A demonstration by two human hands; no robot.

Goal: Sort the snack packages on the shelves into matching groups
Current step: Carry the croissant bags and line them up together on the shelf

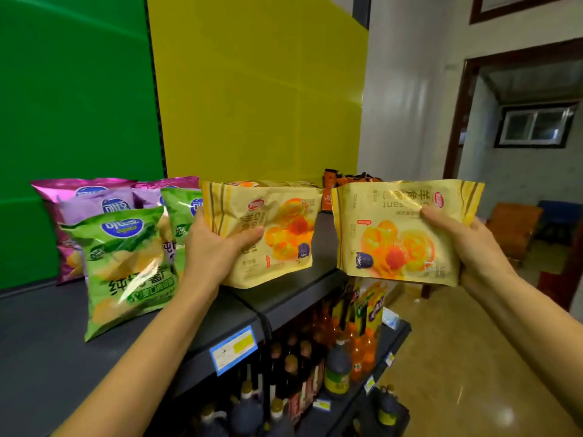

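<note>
The left hand [217, 247] gripped one yellow pastry bag [268, 234] resting on the top shelf [284, 294]; the right hand [467, 244] held a matching bag [400, 231] aloft beside it. Both appeared light, soft, slick-filmed; edge grips seemed advisable.

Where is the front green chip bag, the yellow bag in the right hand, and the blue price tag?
Front green chip bag [126, 266], head view, middle of its front.
Yellow bag in the right hand [400, 234], head view, on the printed picture.
Blue price tag [235, 348], head view, on its yellow patch.
</note>
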